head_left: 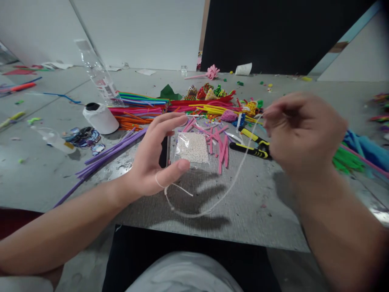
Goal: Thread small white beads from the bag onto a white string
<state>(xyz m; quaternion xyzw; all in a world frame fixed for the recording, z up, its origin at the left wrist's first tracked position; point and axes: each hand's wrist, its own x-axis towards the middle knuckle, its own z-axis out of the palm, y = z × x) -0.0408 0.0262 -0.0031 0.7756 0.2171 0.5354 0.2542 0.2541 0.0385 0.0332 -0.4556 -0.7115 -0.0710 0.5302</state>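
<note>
A white string point(225, 195) runs in a slack curve between my two hands. One end is looped around the thumb of my left hand point(154, 156), with a knot and a short tail below it. The fingers of that hand are spread apart with nothing gripped. Higher up on the right, my right hand point(299, 129) pinches the string's other end between thumb and fingertips. Past my left fingers lies a clear packet of small white beads point(194, 148). Pink strips point(223, 152) are scattered beside it, and yellow-and-black pliers point(252, 150) rest near my right hand.
A white thread spool point(101, 119) and a clear plastic bottle point(99, 75) stand at left, near a small squeeze bottle point(56, 140). Purple pipe cleaners point(112, 152) and other coloured bundles point(142, 111) cover the middle. Farther back are a pink bow point(212, 72) and a tipped white cup point(244, 69).
</note>
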